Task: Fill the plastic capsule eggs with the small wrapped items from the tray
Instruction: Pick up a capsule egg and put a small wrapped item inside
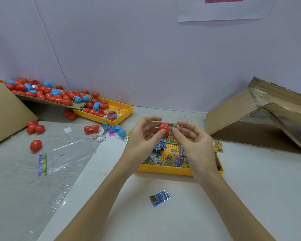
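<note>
Left hand (142,134) grips a shiny red egg half (163,128), right hand (193,136) pinches a green wrapped packet (172,127) at its 3 o'clock, above the yellow tray (163,169).

We count two yellow trays: the near tray (163,169) and the far tray (123,112). Two hands: left hand (142,138), right hand (195,141). One red capsule half (163,127) held. One blue packet (160,197) lying loose on the table. Two cardboard boxes: left box (5,110), right box (241,110). Piled eggs and tray packets: too many to count.
</note>
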`<state>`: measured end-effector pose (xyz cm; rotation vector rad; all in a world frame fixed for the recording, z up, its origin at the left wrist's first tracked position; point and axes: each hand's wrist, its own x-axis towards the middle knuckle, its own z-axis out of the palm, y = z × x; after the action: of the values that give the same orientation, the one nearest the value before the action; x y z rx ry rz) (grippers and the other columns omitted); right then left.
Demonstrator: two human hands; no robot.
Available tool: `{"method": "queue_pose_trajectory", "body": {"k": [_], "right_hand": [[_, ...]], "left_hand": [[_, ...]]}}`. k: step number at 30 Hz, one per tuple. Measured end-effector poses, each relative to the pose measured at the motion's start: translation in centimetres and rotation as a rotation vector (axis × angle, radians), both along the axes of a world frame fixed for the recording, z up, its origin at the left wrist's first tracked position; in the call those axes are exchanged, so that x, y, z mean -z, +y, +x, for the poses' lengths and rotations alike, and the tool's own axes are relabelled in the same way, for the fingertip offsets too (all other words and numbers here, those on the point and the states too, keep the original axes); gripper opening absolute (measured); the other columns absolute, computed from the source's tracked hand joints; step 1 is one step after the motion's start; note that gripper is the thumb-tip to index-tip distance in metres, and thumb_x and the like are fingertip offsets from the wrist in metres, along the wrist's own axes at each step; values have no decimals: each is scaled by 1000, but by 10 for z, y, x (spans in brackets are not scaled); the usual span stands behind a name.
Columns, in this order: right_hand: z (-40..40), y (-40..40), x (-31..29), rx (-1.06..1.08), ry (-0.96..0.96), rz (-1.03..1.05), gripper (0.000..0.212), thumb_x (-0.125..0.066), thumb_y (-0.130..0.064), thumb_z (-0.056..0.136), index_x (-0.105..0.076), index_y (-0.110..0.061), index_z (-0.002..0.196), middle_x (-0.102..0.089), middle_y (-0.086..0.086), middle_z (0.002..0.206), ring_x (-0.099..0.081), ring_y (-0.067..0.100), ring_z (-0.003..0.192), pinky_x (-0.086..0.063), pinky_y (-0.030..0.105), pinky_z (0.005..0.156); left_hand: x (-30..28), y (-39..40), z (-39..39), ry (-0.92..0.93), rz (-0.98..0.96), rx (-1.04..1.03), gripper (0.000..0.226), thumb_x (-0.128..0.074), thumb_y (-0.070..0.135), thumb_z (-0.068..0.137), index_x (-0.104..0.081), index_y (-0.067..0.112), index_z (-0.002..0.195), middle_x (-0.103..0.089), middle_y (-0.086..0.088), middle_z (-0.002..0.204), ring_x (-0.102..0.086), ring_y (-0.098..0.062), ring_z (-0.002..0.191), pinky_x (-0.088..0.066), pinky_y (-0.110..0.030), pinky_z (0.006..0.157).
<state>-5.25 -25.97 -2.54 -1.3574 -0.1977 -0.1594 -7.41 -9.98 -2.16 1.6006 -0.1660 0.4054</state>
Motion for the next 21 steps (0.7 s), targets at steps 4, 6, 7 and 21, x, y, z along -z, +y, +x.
{"method": "queue_pose_trajectory", "body": {"k": [4,6,7,21], "right_hand": [[1,0,1,8,-47,-35,25,-81,-15,86,-73,-16,110,-78,0,99,-74,11,97,-59,21,84],[1,0,2,12,-57,-39,25,-81,-15,86,-73,-15,110,-78,1,98,-74,11,97,-58,21,83],[1,0,3,14,-57,-36,24,-80,-15,87,-73,-14,110,-78,1,98,-74,12,97,-59,22,83],[-2,3,4,62,-113,-36,7,-78,-20,90,-76,-25,94,-78,-7,89,-74,8,87,-57,18,76]], "left_hand": [[0,0,0,-12,42,-8,26,-70,14,95,-67,15,120,-74,3,112,-70,-13,108,-56,-24,91],[-1,1,-1,-17,54,-4,26,-70,13,95,-67,15,120,-74,3,112,-70,-12,108,-55,-22,91],[-1,1,-1,-19,57,2,26,-70,12,95,-67,14,121,-74,4,113,-70,-12,108,-55,-22,91],[-3,1,-2,-30,116,44,25,-65,10,98,-66,18,122,-72,6,117,-67,-13,114,-56,-26,94]]}}
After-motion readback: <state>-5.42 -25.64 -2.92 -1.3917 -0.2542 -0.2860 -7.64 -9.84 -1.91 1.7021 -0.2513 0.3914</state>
